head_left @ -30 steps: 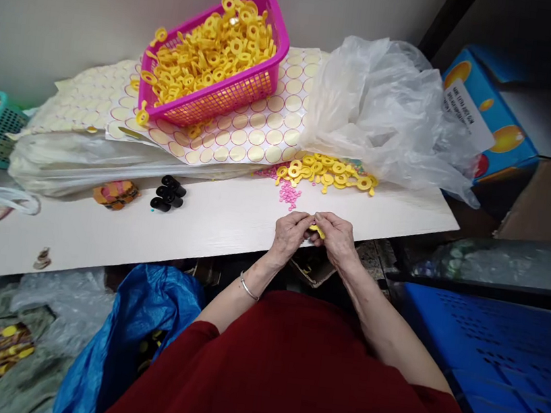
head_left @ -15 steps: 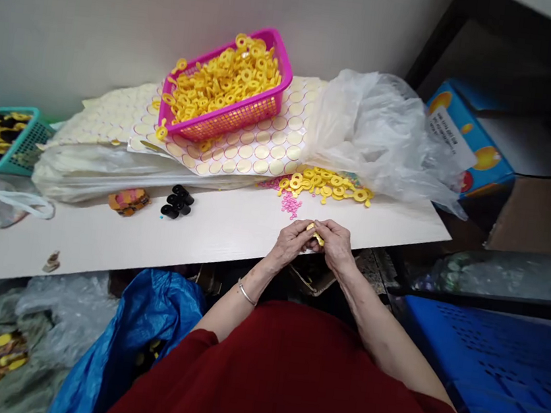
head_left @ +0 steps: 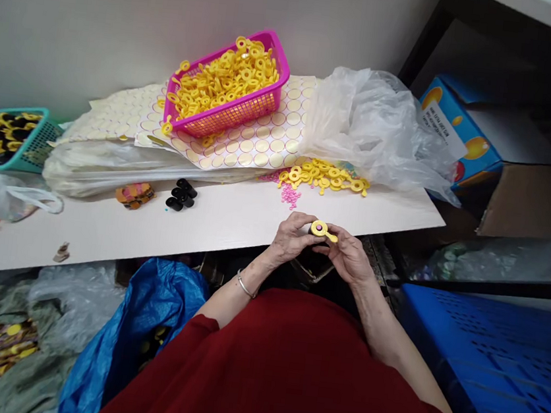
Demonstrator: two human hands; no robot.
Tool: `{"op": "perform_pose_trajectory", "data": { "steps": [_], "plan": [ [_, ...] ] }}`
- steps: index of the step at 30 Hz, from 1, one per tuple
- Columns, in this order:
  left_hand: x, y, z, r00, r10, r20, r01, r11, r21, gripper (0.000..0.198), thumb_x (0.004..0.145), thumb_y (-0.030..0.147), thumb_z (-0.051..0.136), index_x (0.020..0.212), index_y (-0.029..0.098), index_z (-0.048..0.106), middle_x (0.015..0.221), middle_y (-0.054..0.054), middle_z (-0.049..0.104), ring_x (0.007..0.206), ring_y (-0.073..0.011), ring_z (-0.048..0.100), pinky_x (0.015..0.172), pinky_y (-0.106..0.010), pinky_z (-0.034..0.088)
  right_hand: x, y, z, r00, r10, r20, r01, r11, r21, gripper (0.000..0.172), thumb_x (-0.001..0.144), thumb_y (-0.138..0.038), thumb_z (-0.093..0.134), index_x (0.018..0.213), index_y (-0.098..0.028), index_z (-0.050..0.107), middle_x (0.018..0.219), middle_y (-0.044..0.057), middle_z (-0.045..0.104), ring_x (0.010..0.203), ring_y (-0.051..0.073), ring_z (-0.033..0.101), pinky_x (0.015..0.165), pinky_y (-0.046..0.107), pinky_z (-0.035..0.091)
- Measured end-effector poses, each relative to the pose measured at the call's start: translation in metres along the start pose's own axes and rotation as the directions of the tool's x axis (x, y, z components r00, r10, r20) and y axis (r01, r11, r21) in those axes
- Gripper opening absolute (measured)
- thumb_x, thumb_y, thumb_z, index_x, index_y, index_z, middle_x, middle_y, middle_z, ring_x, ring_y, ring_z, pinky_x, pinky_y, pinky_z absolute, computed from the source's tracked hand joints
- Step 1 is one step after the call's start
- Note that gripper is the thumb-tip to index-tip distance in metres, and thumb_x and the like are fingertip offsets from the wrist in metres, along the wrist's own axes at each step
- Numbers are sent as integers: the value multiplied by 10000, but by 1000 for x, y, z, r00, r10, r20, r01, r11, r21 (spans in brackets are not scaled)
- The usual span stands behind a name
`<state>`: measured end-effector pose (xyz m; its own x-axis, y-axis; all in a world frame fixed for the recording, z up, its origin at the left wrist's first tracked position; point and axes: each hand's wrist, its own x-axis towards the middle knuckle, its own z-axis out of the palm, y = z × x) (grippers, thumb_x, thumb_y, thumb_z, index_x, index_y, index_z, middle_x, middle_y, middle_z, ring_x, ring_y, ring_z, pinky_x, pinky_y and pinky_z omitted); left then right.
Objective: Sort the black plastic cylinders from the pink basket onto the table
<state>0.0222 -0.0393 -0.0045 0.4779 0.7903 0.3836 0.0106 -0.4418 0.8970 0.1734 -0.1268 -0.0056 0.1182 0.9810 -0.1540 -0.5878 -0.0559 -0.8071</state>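
My left hand [head_left: 292,240] and my right hand [head_left: 351,255] meet over the table's front edge, both closed on one small yellow ring-shaped piece [head_left: 325,234] with a short handle. A pink dot shows at its centre. My left fingers grip the round end, where a dark part shows beneath, mostly hidden. At the handle, the right fingers pinch. Just beyond my hands lie a pile of similar yellow pieces [head_left: 331,176] and a scatter of tiny pink beads [head_left: 290,196].
A pink basket [head_left: 231,114] full of yellow pieces stands on sticker sheets [head_left: 263,144]. Clear plastic bags [head_left: 374,125] lie beside it. Black cylinders [head_left: 182,194], an orange bundle [head_left: 135,195] and a teal basket [head_left: 38,146] are leftward. A blue sack [head_left: 144,311] hangs below; a blue crate [head_left: 488,350] stands right.
My hands have opened out around the yellow piece, turning its round face with the pink centre upward. My right hand has shifted slightly right, and the view has moved a little.
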Motion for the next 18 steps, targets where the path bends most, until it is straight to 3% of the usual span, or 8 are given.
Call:
{"op": "perform_pose_trajectory", "data": {
  "steps": [2,4,8,13,18],
  "plan": [
    [-3,4,0,995,96,41,-99,992,78,438,797,575,688,976,176,713,881,-68,676,870,-184,581,818,-350,472,-5,0,0,999,15,51,-16,1000,19,460,629,-545,839,980,-266,735,1088,33,717,955,189,676,759,357,620],
    [-5,6,1,973,203,105,-221,956,196,437,868,583,590,985,178,701,857,-70,674,847,-188,569,818,-363,464,-7,-2,3,996,50,67,-51,998,26,516,584,-554,860,989,-259,736,1045,31,721,898,187,684,751,375,626],
    [-10,6,5,916,328,232,-397,828,396,386,950,483,491,1097,168,661,905,-84,686,881,-205,563,843,-386,440,-9,-8,13,995,79,-57,-82,995,-54,404,641,-491,849,924,-228,731,865,7,708,722,132,655,681,312,621],
    [-14,6,9,942,210,261,-312,836,452,375,944,477,479,1068,175,666,906,-88,691,896,-223,562,839,-380,427,-11,-9,15,987,100,-125,-115,986,-117,436,598,-515,861,887,-216,730,838,7,706,711,145,656,686,334,619],
    [-14,16,8,942,109,317,-187,956,227,393,894,535,527,1004,199,699,885,-100,685,898,-240,561,859,-383,419,-14,-22,6,984,158,-77,-169,971,-170,515,426,-395,947,862,-205,749,819,18,725,737,158,661,684,319,599]
  ]
}}
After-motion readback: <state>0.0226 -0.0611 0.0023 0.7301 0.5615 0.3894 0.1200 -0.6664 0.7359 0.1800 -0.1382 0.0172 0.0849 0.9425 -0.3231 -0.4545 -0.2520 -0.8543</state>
